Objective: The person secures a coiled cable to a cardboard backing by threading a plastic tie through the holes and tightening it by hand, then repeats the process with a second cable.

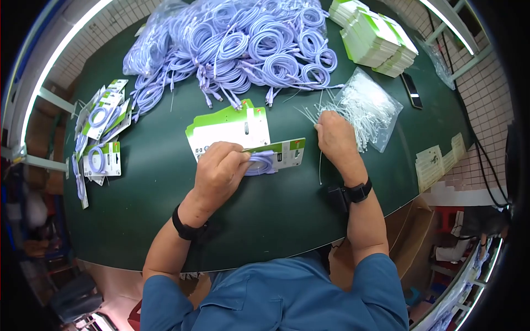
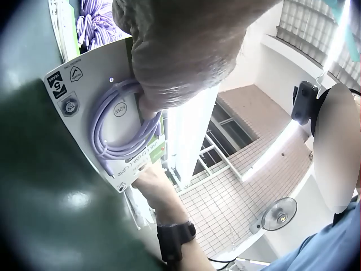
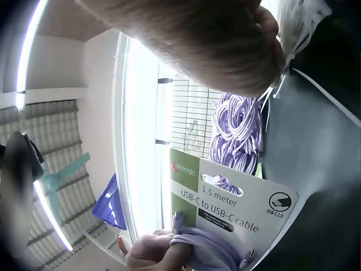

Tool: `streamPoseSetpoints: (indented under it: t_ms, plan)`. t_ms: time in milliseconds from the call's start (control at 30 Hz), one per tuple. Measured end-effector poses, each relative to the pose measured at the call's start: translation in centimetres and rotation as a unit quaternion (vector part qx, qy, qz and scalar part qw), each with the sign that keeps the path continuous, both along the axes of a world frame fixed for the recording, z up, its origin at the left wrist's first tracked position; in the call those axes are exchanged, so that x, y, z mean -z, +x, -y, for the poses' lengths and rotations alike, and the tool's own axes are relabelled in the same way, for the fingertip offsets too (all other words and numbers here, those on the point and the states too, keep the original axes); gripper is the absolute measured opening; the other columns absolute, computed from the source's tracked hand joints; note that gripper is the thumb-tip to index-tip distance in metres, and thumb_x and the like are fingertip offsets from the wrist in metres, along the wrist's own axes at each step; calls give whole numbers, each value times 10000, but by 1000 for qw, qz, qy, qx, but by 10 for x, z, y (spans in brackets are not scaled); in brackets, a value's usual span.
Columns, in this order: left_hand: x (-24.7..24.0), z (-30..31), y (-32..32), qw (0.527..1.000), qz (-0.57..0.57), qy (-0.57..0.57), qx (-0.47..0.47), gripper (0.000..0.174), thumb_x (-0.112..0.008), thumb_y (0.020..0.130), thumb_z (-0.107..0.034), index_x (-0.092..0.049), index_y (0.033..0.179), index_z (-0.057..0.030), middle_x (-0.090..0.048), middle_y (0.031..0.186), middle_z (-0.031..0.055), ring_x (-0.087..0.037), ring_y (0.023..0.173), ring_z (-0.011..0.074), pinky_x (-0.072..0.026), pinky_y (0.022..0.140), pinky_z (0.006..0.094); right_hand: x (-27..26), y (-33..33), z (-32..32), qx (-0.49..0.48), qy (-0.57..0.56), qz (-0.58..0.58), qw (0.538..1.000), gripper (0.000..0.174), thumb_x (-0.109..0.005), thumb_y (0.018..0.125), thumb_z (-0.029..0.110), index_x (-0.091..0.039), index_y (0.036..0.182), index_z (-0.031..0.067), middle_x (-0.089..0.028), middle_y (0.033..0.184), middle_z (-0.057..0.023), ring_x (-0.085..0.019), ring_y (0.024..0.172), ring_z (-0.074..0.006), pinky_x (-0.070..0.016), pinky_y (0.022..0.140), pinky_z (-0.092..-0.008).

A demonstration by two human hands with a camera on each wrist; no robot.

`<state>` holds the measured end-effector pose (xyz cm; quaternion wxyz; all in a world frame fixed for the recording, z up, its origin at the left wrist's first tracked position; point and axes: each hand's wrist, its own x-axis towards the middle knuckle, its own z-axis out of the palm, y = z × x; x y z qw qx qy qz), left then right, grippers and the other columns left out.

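The green bench (image 1: 154,215) fills the head view, and the supplies ring the person within reach. A big heap of purple cables (image 1: 248,44) lies at 12 o'clock. Stacks of green-and-white cards (image 1: 381,38) stand at 1 o'clock, and a clear bag of white ties (image 1: 370,107) lies open-mouthed at 2 o'clock. Finished packs (image 1: 102,138) fan out at 9 o'clock, apparently set apart so they do not mix with the loose stock. A few flat blank cards (image 1: 229,129) lie just past centre, next to the work. The packaging card (image 1: 284,153) sits at the centre, low over the bench, its printed face reading USB-C to USB-C cable in the right wrist view. The left grip (image 1: 218,171) is closed round the card's near end. Its thumb pins the coiled cable (image 1: 262,164) flat against the card, which would stop the coil springing open. The right grip (image 1: 334,138) rests at 1 o'clock of the card on the edge of the spilled ties, fingers curled down among them. Whether it has one pinched cannot be told. A single loose tie (image 1: 320,165) trails toward 6 o'clock from beneath it.
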<state>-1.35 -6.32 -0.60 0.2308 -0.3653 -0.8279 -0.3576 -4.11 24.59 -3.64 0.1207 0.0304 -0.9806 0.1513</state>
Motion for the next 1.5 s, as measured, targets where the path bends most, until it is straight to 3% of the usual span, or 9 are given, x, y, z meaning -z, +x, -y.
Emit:
streamPoseSetpoints:
  t_ms: [233,500,633,767,900,1000,1133,1267,1500]
  plan:
    - [-9,-12,12,999,-28,-10,45,227,-828,740,47,-669,883,-27,-688,906,92,-685,830,289,-558,716,400,6,0,0,9,-30,-11,999,115,-711,928,109,-713,1008,28,-698,936,-188,-703,900,-414,-570,809,-506]
    - [-4,-17,16,997,-50,-23,62,251,-831,723,57,-652,883,-16,-686,908,106,-694,841,296,-580,739,395,-3,1,-3,14,-14,-13,1000,67,-739,910,119,-777,902,64,-695,905,-163,-709,874,-375,-575,797,-477]
    - [-5,-17,14,996,-62,-36,61,213,-807,756,31,-648,890,-18,-679,917,105,-694,853,295,-586,752,398,-16,3,-2,-2,-80,-81,993,62,-770,882,108,-794,893,52,-708,887,-160,-701,860,-372,-569,784,-453]
    - [-4,-17,13,995,-72,-38,64,238,-812,746,48,-640,897,-15,-680,912,109,-694,847,302,-588,747,402,-24,0,-5,-2,-128,-167,978,39,-787,880,71,-800,906,45,-729,857,-145,-702,776,-294,-560,719,-398]
    - [-1,-16,12,993,-82,-44,67,217,-790,756,28,-635,903,-11,-671,912,115,-692,854,304,-588,749,407,-33,-1,-7,34,-277,-163,946,63,-776,918,42,-800,973,25,-736,807,-95,-677,711,-168,-537,652,-306]
    - [-1,-16,11,993,-84,-46,69,194,-773,772,8,-632,905,-10,-665,918,117,-689,859,302,-587,751,409,-34,-4,-8,65,-510,-118,849,86,-765,953,43,-753,1033,15,-705,800,-28,-615,666,-81,-485,602,-227]
    - [-1,-15,11,993,-75,-40,77,194,-770,778,5,-629,911,-8,-663,926,119,-687,853,304,-586,749,409,-32,-2,-8,24,-632,-24,774,130,-769,966,60,-692,1066,27,-691,844,-10,-599,680,-69,-465,600,-204]
    - [-4,-16,16,993,-63,-30,94,195,-768,780,0,-638,925,-5,-660,923,122,-687,853,307,-586,749,412,-25,2,2,-35,-724,89,683,127,-772,972,74,-660,1024,45,-697,892,-20,-588,701,-62,-457,600,-203]
    - [-5,-18,20,989,-65,-32,126,201,-769,764,-14,-655,929,0,-657,914,123,-691,859,305,-592,760,412,-29,9,18,-47,-722,184,665,139,-759,987,84,-694,1084,8,-716,963,-48,-607,735,-78,-492,635,-213]
